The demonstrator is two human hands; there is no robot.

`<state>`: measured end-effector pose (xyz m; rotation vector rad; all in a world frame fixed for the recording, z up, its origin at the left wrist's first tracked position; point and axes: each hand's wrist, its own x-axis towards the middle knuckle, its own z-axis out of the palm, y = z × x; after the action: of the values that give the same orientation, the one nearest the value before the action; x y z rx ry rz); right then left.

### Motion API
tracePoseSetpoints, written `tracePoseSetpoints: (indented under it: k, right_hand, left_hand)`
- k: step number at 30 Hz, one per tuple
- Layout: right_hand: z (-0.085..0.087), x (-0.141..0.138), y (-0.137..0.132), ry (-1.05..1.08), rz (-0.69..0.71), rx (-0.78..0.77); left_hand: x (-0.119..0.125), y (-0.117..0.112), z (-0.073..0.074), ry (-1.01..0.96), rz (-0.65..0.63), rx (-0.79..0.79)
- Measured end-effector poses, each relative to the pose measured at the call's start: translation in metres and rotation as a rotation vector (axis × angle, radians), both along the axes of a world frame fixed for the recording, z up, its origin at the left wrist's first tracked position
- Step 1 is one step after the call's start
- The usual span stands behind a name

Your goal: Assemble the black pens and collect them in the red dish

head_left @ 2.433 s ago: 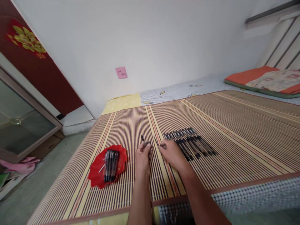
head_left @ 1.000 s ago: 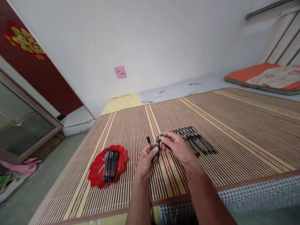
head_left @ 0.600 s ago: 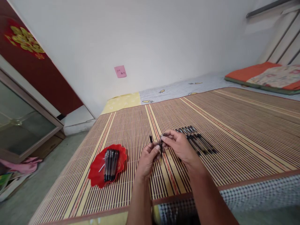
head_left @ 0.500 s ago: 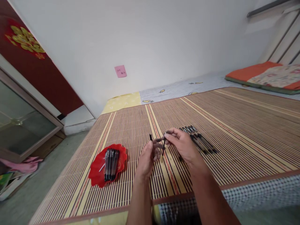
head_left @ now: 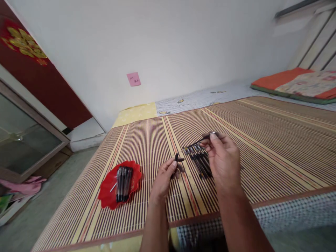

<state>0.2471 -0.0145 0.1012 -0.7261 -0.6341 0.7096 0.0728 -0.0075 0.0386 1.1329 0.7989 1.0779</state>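
My left hand (head_left: pixel 165 176) is closed on a short black pen part (head_left: pixel 176 156), its end poking up between thumb and finger; whether it is a cap or a barrel I cannot tell. Raised to the right, my right hand (head_left: pixel 223 154) pinches a thin dark pen refill (head_left: pixel 195 143) near one end. The refill slants down to the left, its pale tip above the left hand's fingers and apart from them. Dark smudges mark the fingertips. Beneath and beside my right hand lies a row of black pens (head_left: pixel 198 162) on the mat, partly covered by that hand.
A red scalloped plate (head_left: pixel 106 194) on the left holds several capped black pens (head_left: pixel 124 183) and a thin white stick (head_left: pixel 113 187). The striped bamboo mat (head_left: pixel 147 147) covers the bed. Folded orange bedding (head_left: pixel 283 78) lies at the far right, by the white wall (head_left: pixel 183 45).
My right hand has moved up and right, swinging the refill from nearly upright to a slant and away from the left hand. More of the pen row's left side shows.
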Motion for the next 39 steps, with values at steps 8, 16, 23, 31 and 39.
tracePoseSetpoints:
  k: [8,16,23,31,39]
  right_hand:
    - [-0.0010,-0.0027,0.0026,-0.065,0.009,-0.008]
    - [-0.0029,-0.0012,0.0027,-0.087,-0.001,-0.004]
    - [-0.0043,0.0015,0.0013,-0.187,-0.011,-0.012]
    - [0.0015,0.0037,-0.0054,-0.289,-0.009,-0.006]
    - [-0.0018,0.0066,-0.0004,-0.194,-0.017,-0.009]
  left_hand:
    - [0.0002,-0.0004,0.0004,0.041,-0.003,0.036]
    - [-0.0003,-0.0011,0.0015,0.075,-0.011,0.060]
    - [-0.0011,-0.0003,0.0052,0.173,-0.011,0.125]
    - [-0.0014,-0.0008,0.0062,0.295,-0.023,0.212]
    - [-0.0030,-0.0008,0.0066,0.232,-0.062,0.194]
